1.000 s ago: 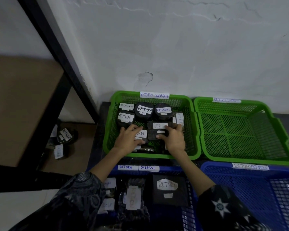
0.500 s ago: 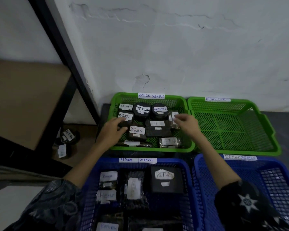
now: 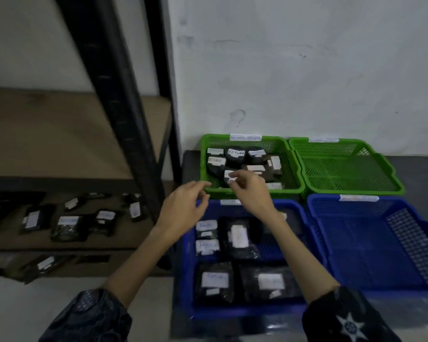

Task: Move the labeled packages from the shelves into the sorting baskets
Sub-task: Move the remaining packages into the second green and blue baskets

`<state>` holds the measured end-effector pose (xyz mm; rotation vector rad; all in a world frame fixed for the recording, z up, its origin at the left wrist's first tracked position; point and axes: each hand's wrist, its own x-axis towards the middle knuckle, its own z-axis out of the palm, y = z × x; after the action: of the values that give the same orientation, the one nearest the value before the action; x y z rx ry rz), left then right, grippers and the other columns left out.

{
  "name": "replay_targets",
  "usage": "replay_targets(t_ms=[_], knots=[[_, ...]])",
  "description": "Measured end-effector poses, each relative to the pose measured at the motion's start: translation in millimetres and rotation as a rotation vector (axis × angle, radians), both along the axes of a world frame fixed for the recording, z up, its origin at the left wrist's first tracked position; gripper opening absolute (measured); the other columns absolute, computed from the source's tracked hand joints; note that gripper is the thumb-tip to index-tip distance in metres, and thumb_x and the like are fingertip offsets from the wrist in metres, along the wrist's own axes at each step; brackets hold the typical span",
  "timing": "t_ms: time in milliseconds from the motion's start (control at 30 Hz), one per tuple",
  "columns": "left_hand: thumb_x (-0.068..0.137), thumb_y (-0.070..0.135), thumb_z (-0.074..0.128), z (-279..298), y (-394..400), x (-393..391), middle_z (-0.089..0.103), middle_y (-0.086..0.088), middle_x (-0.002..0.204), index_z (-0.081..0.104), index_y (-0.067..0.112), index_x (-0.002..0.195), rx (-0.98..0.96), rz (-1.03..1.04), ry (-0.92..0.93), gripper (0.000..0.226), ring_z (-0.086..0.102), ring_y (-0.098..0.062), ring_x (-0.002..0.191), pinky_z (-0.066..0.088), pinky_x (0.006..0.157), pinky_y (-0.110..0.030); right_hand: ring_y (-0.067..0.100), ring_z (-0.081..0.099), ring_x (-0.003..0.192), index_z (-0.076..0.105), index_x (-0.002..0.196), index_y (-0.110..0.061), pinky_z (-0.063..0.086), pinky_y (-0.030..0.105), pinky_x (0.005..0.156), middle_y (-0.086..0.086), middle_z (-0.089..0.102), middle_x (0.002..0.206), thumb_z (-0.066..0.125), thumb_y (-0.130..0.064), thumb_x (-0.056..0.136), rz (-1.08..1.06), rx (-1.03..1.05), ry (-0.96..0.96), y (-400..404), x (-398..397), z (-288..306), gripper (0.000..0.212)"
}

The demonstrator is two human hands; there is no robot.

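Note:
Several black packages with white labels [image 3: 235, 154] lie in the left green basket [image 3: 292, 191] by the wall. More labeled packages [image 3: 237, 236] fill the left blue basket [image 3: 183, 267] in front of it. Further packages [image 3: 67, 225] lie on the lower shelf board [image 3: 59, 243] at the left. My left hand [image 3: 183, 208] hovers near the green basket's front left corner, fingers loosely curled, holding nothing. My right hand [image 3: 251, 191] hangs over that basket's front rim, fingers loosely bent, also without a package.
An empty green basket [image 3: 344, 166] and an empty blue basket [image 3: 371, 243] stand to the right. Black shelf posts [image 3: 124, 114] rise between the shelves and the baskets. A bare upper shelf board [image 3: 47, 134] is at the left. A white wall backs the baskets.
Both hands have pulled back out of the left green basket toward me. The view has swung left, bringing the lower shelf and its packages into sight.

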<state>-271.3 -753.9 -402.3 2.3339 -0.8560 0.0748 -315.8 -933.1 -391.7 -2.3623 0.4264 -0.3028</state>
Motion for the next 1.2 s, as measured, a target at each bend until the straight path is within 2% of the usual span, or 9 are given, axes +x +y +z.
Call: replay_targets(t_ms=[100,200,300,467,633,767,900,967,1200], knots=[[0.09,0.026,0.057,8.4,64.3,-23.5,0.065,0.008,0.092,0.062,0.023,0.116,0.004,-0.007,-0.104,0.027,0.061,-0.016,0.09,0.05,0.073,-0.032,0.017,0.062,0.085,0.067,0.109,-0.01,0.047,0.025,0.078,0.007,0.063,0.099,0.061,-0.02,0.089,0.051,-0.024,-0.064,62.2,-21.5,7.6,0.023],[0.089,0.026,0.058,21.3,130.4,-35.8,0.066,0.009,0.093,0.062,0.024,0.116,-0.007,-0.002,-0.134,0.027,0.06,-0.013,0.089,0.049,0.072,-0.03,0.013,0.059,0.081,0.069,0.105,-0.008,0.042,0.015,0.076,0.007,0.061,0.097,0.063,-0.015,0.088,0.07,0.008,-0.136,123.5,-37.8,18.8,0.02],[0.09,0.029,0.057,34.0,185.6,-36.1,0.064,0.012,0.095,0.059,0.026,0.12,-0.007,0.021,-0.089,0.03,0.058,-0.008,0.09,0.05,0.075,-0.03,0.016,0.061,0.085,0.07,0.105,-0.009,0.046,0.023,0.081,0.004,0.06,0.096,0.063,-0.015,0.087,0.112,0.009,-0.142,176.2,-44.9,31.5,0.02],[0.089,0.03,0.06,42.1,262.4,-30.9,0.066,0.009,0.098,0.056,0.025,0.125,0.048,0.055,-0.05,0.036,0.061,-0.013,0.097,0.052,0.079,-0.036,0.016,0.062,0.089,0.069,0.108,-0.012,0.051,0.033,0.084,0.0,0.059,0.098,0.062,-0.019,0.088,0.165,-0.004,-0.13,246.2,-50.4,47.4,0.022],[0.09,0.032,0.059,38.1,327.0,-43.3,0.066,0.006,0.102,0.053,0.025,0.128,0.028,0.144,-0.039,0.039,0.059,-0.011,0.101,0.051,0.082,-0.035,0.011,0.058,0.093,0.065,0.115,-0.013,0.049,0.029,0.085,0.002,0.061,0.108,0.059,-0.021,0.09,0.234,0.012,-0.099,303.3,-53.8,52.8,0.026],[0.089,0.03,0.061,16.5,378.4,-59.7,0.066,0.004,0.104,0.053,0.023,0.128,0.02,0.232,0.052,0.04,0.061,-0.012,0.097,0.053,0.083,-0.037,0.009,0.058,0.092,0.063,0.118,-0.017,0.049,0.029,0.087,-0.004,0.056,0.104,0.058,-0.023,0.09,0.315,0.026,-0.035,348.9,-52.9,37.8,0.028],[0.087,0.027,0.064,-17.0,429.1,-75.2,0.065,0.001,0.105,0.058,0.02,0.123,0.006,0.359,0.203,0.037,0.06,-0.016,0.101,0.051,0.087,-0.038,0.013,0.061,0.098,0.061,0.121,-0.015,0.05,0.032,0.09,0.003,0.059,0.114,0.06,-0.022,0.089,0.374,0.083,0.068,398.7,-54.4,9.4,0.032],[0.087,0.023,0.065,-28.9,455.5,-75.7,0.065,-0.003,0.104,0.06,0.017,0.121,-0.021,0.406,0.242,0.035,0.062,-0.019,0.098,0.051,0.086,-0.038,0.014,0.061,0.099,0.06,0.121,-0.015,0.05,0.033,0.091,0.002,0.059,0.112,0.06,-0.023,0.089,0.4,0.084,0.124,422.7,-50.3,-7.3,0.033],[0.089,0.026,0.062,-65.9,556.8,-24.8,0.067,0.0,0.109,0.061,0.023,0.119,0.054,0.458,0.277,0.03,0.064,-0.02,0.097,0.053,0.083,-0.037,0.014,0.059,0.097,0.057,0.126,-0.02,0.051,0.034,0.089,-0.002,0.056,0.111,0.059,-0.024,0.09,0.429,0.117,0.237,508.8,2.4,-49.2,0.036]])
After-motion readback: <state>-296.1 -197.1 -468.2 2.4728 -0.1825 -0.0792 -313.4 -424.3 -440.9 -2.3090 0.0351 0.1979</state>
